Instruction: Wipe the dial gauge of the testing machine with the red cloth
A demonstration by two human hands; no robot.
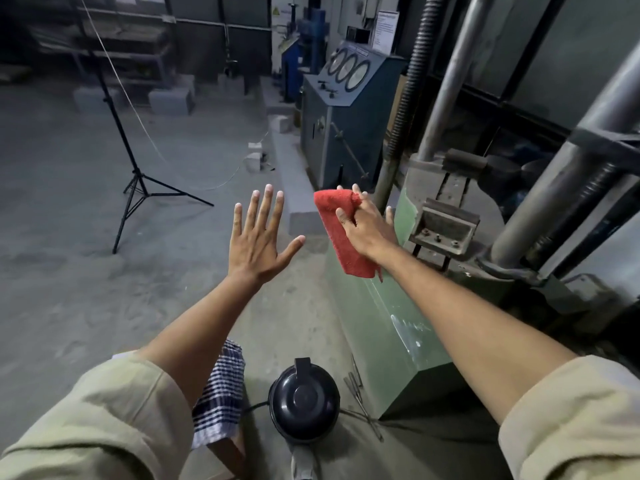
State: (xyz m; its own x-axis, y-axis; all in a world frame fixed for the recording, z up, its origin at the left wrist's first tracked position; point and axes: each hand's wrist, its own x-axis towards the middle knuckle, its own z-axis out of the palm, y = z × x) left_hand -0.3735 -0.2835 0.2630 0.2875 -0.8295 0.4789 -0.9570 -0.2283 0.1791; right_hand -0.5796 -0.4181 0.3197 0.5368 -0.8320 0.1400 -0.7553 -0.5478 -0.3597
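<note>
Beige sleeves (104, 410) frame the lower edge of the view, rolled above both bare forearms. Between them, low down, sits a round black device (304, 400) with a checked blue-and-white cloth (220, 393) to its left and thin metal rods (360, 400) on the floor to its right. A green machine base (388, 327) runs beneath the right arm.

Left hand (258, 242): raised, palm away, all fingers spread wide, holding nothing. Right hand (363, 225): closed around the red cloth (341, 233), thumb pressed across its face, the cloth hanging down past the wrist. The cloth is in the air, touching no surface.

Beyond stand steel columns and a threaded screw (412, 74). Further back, well apart from the cloth, a blue console (346, 109) carries three round dial gauges (348, 67) on its sloped panel. A black tripod (138, 174) stands on the concrete floor (69, 202) at left.
</note>
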